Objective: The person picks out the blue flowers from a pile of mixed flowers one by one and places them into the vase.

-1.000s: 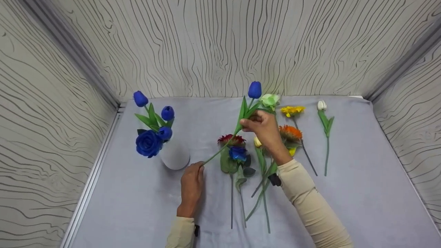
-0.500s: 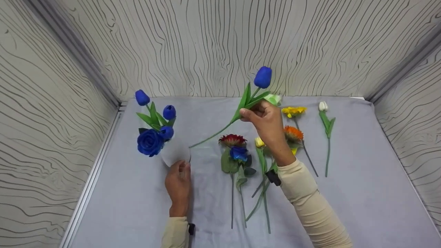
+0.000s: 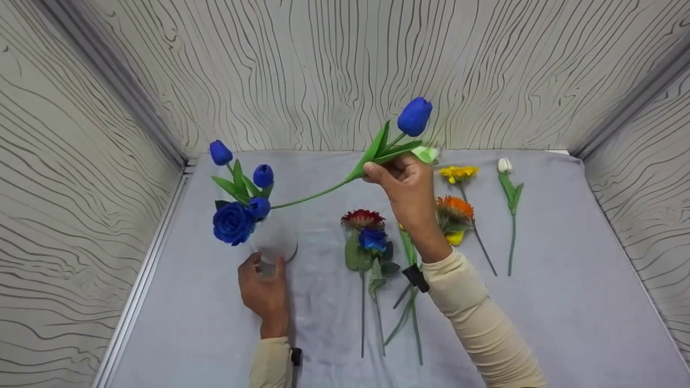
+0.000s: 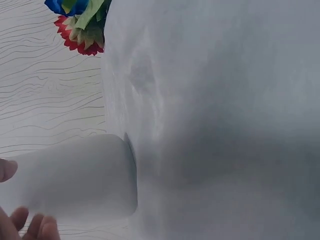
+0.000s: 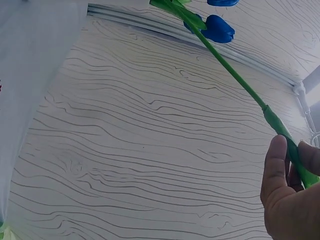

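My right hand (image 3: 412,199) pinches a blue tulip (image 3: 415,117) just below its leaves, bloom up and to the right. Its bare stem (image 5: 235,75) runs leftward, and the lower end reaches the flowers in the white vase (image 3: 277,237) in the head view. Several blue tulips (image 3: 220,153) and a blue rose (image 3: 233,223) stand in that vase, leaning left. At the vase's near side is my left hand (image 3: 264,291), thumb and fingers spread apart; the left wrist view has its fingertips (image 4: 49,230) overlapping the vase wall (image 4: 80,180).
A red flower (image 3: 362,217) and a second blue rose (image 3: 373,239) lie mid-table. Right of them are an orange flower (image 3: 455,206), a yellow flower (image 3: 459,173) and a white tulip (image 3: 504,165). Patterned panels (image 3: 345,70) enclose the grey-covered table (image 3: 566,323).
My left hand has let go of the tulip's stem end and moved left to the vase. The right hand has raised the tulip and swung its stem end up and left toward the vase flowers.
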